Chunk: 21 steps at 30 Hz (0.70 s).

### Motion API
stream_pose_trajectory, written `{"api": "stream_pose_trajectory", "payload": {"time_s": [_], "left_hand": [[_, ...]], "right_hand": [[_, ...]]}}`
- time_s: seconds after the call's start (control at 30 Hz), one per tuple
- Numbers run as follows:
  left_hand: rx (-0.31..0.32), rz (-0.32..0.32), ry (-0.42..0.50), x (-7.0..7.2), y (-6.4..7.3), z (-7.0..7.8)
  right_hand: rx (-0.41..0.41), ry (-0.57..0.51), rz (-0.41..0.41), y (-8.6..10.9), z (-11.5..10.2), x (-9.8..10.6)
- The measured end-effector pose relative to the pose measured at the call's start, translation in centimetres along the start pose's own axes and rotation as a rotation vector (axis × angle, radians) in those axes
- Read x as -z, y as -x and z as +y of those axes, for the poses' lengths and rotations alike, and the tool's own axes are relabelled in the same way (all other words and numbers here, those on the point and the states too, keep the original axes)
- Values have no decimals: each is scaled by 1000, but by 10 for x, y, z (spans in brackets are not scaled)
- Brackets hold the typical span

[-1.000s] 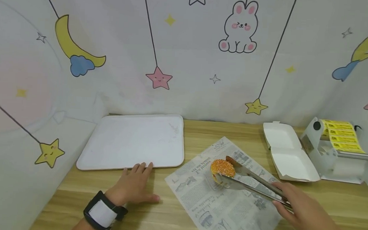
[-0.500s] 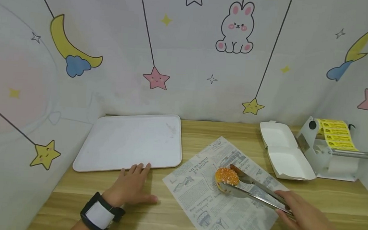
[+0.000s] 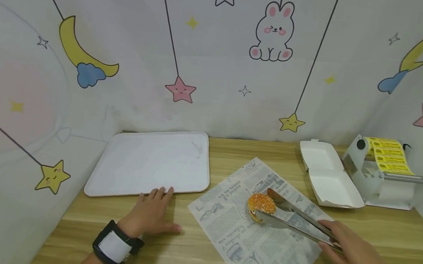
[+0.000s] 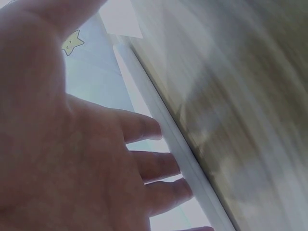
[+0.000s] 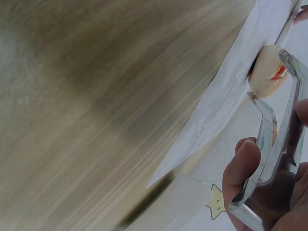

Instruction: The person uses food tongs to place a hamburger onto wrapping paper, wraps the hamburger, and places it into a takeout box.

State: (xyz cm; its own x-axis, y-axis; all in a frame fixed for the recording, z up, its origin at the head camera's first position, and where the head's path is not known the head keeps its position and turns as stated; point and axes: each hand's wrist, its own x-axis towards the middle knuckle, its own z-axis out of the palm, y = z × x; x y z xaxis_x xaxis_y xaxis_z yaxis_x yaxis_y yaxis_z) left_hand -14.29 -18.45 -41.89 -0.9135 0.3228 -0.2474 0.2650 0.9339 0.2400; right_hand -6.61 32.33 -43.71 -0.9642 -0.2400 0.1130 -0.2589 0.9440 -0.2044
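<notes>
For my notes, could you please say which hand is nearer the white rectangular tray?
Left: the left hand is at the near edge of the tray; the right hand is well to its right.

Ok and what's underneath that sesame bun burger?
Beneath the sesame bun burger lies newsprint-patterned paper, spread on the wood-grain tabletop. Whatever is printed directly under the burger is covered.

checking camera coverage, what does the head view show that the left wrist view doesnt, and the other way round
Only the head view: the burger, the tongs in the right hand, and the label roll. Only the left wrist view: the palm of the left hand. Both: that hand's fingers at the edge of the tray, and the table.
</notes>
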Motion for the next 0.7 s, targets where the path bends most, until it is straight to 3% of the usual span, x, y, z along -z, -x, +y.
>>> {"api": "stream_pose_trajectory", "payload": {"time_s": [0.13,0.37,0.7], "left_hand": [[-2,8,2,1,1,1],[-5,10,-9,3,2,3],[-9,13,2,-1,1,-1]], "right_hand": [[11,-21,34,-1,1,2],[136,-47,186,-11,-3,13],[234,-121,202,-54,-32,26]]}}
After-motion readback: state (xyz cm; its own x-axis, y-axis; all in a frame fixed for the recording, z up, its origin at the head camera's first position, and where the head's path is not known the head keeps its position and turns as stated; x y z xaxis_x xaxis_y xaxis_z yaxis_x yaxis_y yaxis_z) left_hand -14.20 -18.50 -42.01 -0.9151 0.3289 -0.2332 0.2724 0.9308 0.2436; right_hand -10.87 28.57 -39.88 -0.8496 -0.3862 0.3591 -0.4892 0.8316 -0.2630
